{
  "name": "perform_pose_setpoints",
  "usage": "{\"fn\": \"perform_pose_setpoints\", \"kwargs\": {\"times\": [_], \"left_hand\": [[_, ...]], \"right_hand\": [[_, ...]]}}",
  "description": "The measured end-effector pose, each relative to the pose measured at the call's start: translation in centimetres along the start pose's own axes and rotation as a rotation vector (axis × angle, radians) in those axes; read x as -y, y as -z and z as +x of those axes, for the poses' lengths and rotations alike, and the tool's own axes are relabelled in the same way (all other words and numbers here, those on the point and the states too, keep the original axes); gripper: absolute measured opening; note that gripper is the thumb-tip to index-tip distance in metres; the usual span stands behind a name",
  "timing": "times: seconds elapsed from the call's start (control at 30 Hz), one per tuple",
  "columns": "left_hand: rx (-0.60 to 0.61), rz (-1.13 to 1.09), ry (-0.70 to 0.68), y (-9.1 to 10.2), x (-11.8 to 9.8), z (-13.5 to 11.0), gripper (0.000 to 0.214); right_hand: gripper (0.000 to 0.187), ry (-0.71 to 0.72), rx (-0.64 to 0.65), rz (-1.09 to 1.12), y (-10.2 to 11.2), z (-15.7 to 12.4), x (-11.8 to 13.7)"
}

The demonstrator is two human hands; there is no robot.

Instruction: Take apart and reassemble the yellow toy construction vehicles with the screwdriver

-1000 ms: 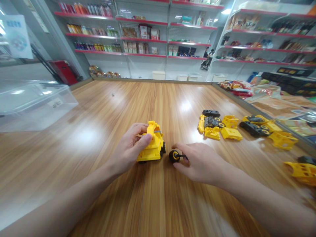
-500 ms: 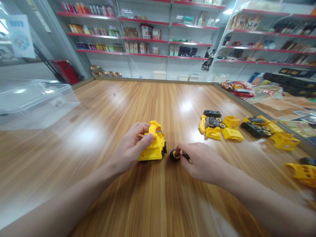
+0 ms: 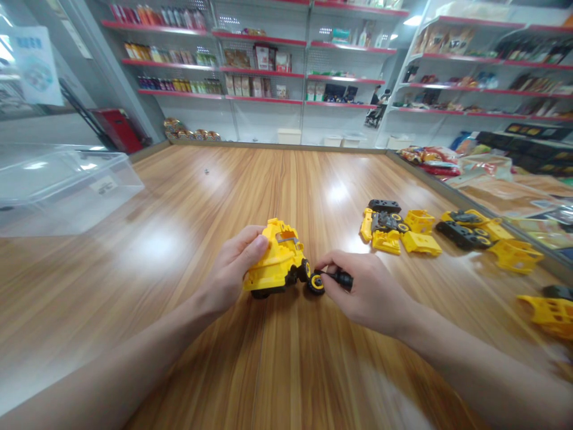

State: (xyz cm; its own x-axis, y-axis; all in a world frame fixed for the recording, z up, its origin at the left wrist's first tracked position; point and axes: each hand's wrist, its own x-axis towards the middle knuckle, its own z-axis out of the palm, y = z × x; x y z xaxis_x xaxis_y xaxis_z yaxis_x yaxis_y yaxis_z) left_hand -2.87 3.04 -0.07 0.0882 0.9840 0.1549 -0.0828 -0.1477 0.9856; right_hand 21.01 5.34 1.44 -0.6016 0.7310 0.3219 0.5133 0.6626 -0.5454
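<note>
My left hand (image 3: 237, 260) is closed around the rear of a yellow toy truck body (image 3: 273, 263). The truck is tilted and turned, so its black underside and one black wheel with a yellow hub (image 3: 305, 270) show on the right. Just beside that wheel, a loose toy wheel (image 3: 316, 283) stands at the fingertips of my right hand (image 3: 353, 280). My right hand is closed on a small screwdriver with a thick black handle (image 3: 344, 279). Its tip lies close to the loose wheel; whether they touch I cannot tell.
Yellow and black toy vehicle parts (image 3: 389, 224) lie in groups on the right of the wooden table (image 3: 250, 191). A clear plastic bin (image 3: 111, 179) stands at the left. A tiny metal piece (image 3: 206, 171) lies farther back. Stocked shelves (image 3: 264, 71) line the wall beyond.
My left hand has tilted and turned the toy truck, bringing its side wheel into view. My right hand has shifted slightly, and the screwdriver's black handle now shows more clearly.
</note>
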Motion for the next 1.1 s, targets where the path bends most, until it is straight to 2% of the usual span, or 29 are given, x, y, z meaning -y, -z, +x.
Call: {"fn": "perform_pose_setpoints", "kwargs": {"times": [0.2,0.47,0.87,1.1], "left_hand": [[0.045,-0.287,0.025,-0.3,-0.46,0.02,0.036],[0.033,-0.405,0.087,-0.04,-0.77,0.07,0.039],[0.076,-0.367,0.135,-0.03,-0.5,0.13,0.042],[0.07,-0.32,0.154,-0.07,-0.46,0.2,0.041]], "right_hand": [[0.013,0.042,-0.047,0.097,0.2,-0.04,0.59],[0.012,0.111,-0.059,0.104,0.48,-0.11,0.67],[0.013,0.226,-0.039,0.091,0.43,-0.13,0.49],[0.013,0.234,-0.026,0.084,0.17,-0.21,0.24]]}}
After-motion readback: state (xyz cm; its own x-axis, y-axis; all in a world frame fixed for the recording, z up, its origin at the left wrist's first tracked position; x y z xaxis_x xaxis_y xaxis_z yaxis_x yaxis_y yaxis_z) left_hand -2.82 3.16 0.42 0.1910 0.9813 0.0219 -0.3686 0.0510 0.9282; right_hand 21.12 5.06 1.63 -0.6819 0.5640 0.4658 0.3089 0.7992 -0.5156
